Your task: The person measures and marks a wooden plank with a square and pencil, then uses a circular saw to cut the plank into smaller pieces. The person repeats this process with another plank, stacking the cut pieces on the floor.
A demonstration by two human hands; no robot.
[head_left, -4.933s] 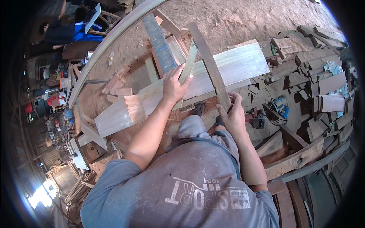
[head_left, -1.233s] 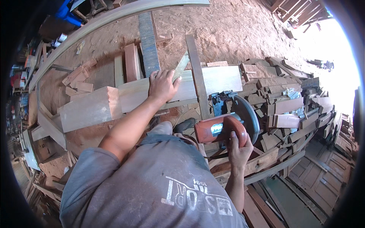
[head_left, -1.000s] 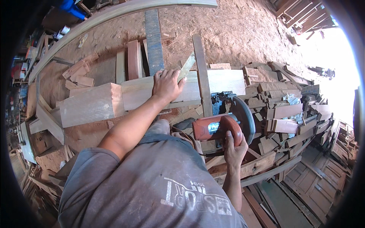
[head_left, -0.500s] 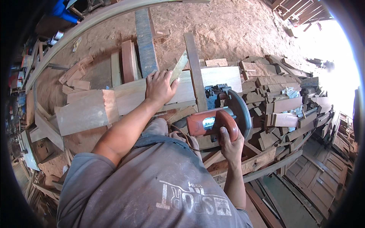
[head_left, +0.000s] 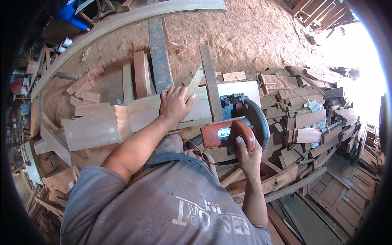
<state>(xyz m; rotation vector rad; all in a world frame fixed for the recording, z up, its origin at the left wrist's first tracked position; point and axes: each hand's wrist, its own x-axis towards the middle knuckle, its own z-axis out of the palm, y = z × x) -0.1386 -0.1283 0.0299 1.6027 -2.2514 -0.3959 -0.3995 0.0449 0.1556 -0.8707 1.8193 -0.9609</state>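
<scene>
My right hand is wrapped round the rear handle of a red-brown circular saw. The saw's dark round guard faces right, and its base sits at a long pale board. Where the blade meets the wood is hidden. My left hand presses down on the board, fingers curled toward its far side. Between thumb and forefinger it grips a thin, pointed pale wooden strip, slanting away to the right. A darker wooden batten lies across the board, just left of the saw's base.
Offcuts are heaped at the right, with a panelled door near the lower right. A grey-blue plank extends beyond the board. A long curved-looking beam crosses the far left. A cord hangs by my waist.
The whole view has shifted slightly, so the board and floor sit lower in it. Both hands keep their grips, and the saw stays by the batten.
</scene>
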